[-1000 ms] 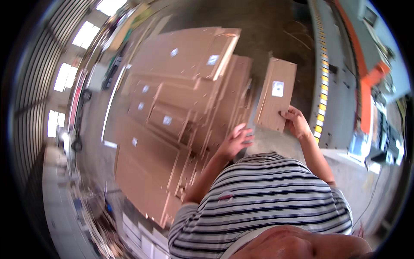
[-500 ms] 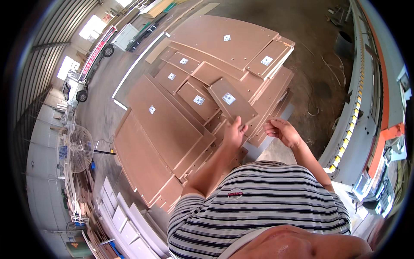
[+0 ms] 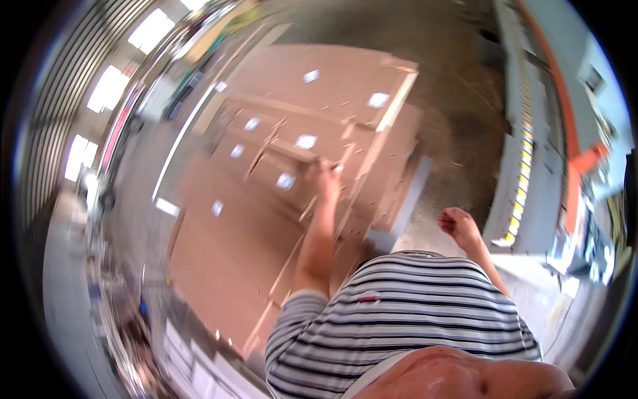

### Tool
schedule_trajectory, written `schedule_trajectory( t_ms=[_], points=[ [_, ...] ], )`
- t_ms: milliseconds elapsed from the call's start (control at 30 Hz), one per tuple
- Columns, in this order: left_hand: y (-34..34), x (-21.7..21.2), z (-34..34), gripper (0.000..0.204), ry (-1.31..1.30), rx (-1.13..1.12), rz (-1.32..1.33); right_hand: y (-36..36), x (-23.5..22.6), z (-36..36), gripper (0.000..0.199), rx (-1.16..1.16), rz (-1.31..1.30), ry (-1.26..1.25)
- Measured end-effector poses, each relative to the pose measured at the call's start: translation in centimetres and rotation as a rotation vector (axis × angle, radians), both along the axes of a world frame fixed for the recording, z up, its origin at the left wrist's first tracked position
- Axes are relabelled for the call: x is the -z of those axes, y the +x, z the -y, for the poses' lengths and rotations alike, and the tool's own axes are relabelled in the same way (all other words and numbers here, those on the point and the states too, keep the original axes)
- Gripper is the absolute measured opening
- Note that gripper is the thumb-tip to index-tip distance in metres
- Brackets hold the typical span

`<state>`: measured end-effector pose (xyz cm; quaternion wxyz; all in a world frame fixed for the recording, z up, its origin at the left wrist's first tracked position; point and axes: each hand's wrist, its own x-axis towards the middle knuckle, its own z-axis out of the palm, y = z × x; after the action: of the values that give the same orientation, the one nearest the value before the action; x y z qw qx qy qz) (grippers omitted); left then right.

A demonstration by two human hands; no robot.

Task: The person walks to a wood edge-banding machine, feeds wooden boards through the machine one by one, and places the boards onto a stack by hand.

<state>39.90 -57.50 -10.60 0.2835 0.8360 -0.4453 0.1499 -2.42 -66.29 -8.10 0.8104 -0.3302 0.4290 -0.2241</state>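
Motion blur softens this moment. My left hand point(image 3: 325, 178) reaches over a stack of brown boards point(image 3: 232, 246), its fingers closed at the near edge of a small brown panel point(image 3: 296, 150) with a white label point(image 3: 306, 141). That panel lies low over the stack; whether it rests fully on it I cannot tell. Beside it is another labelled small panel point(image 3: 274, 189). Off the stack to the right, my right hand point(image 3: 460, 226) hangs over the floor with fingers curled in. Whatever those fingers may hold is hidden.
Larger labelled boards point(image 3: 319, 73) form the far part of the stack, with stepped edges. A grey machine point(image 3: 525, 159) with a yellow-and-white strip runs along the right. White panels point(image 3: 199, 366) stand at the lower left. A white strip point(image 3: 178, 156) lies beyond the stack's left side.
My left hand has carried the small panel farther away and leftward over the stack, lowering its tilt. My right hand has drawn back from the stack to the right. The view has shifted.
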Motion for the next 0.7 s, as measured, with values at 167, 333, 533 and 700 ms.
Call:
schedule_trajectory(
  t_ms=[167, 333, 533, 700],
  points=[
    [0.5, -0.7, -0.6, 0.052, 0.294, -0.178, -0.039, -1.5, 0.5, -0.7, 0.020, 0.037, -0.034, 0.046],
    [0.1, -0.5, -2.0, 0.060, 0.237, -0.223, -0.016, -2.0, -1.8, -0.3, 0.019, 0.102, 0.010, -0.085],
    [-10.4, -5.1, -3.1, 0.065, 0.029, 0.082, -0.031, -6.3, -3.0, 4.7, 0.007, 0.476, -0.384, -0.932],
    [-16.6, -2.0, -6.0, 0.063, 0.232, 0.436, -0.281, -10.4, -1.6, 9.4, 0.054, 0.461, -1.163, -1.354]
  ],
)
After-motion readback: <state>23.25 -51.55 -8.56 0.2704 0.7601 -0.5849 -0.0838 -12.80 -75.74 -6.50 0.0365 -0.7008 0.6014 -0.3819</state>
